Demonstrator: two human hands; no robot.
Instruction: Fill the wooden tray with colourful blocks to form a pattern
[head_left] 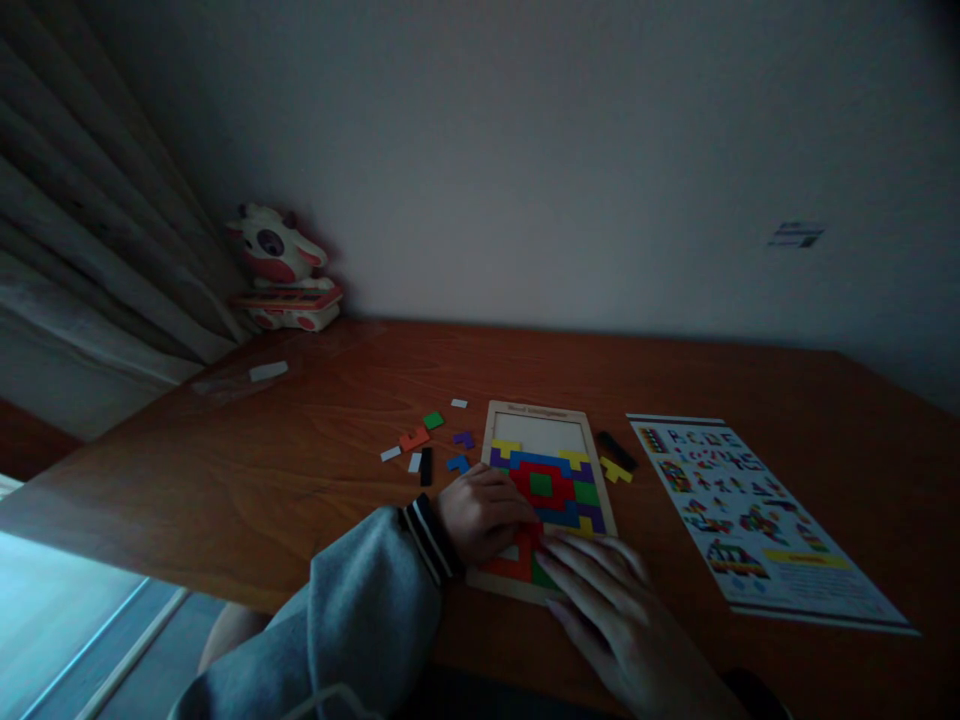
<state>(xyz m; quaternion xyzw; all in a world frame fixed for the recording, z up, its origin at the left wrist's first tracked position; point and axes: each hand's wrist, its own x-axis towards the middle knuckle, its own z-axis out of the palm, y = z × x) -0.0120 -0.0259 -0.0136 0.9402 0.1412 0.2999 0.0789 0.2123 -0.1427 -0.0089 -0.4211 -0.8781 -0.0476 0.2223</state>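
Note:
A wooden puzzle board [485, 440] holds red, green, blue, yellow and purple pieces in its lower part; its pale base shows at the top. My left hand [487, 510], in a grey sleeve, rests over the board's left side with its fingers bent and close together. Its fingertips are beside a red piece [531, 532], and what they hold, if anything, is hidden. My right hand [607, 600] lies over the lower right corner with its fingers stretched out, touching the pieces near a green one [539, 574]. A green square [541, 485] sits inside a red ring.
Left of the board lie several loose pieces, among them an orange one [414, 438] and a black bar [426, 467]. A yellow piece [616, 470] and a black piece lie right of it. Further right is a printed sheet [750, 520]. A cow toy [281, 270] stands back left.

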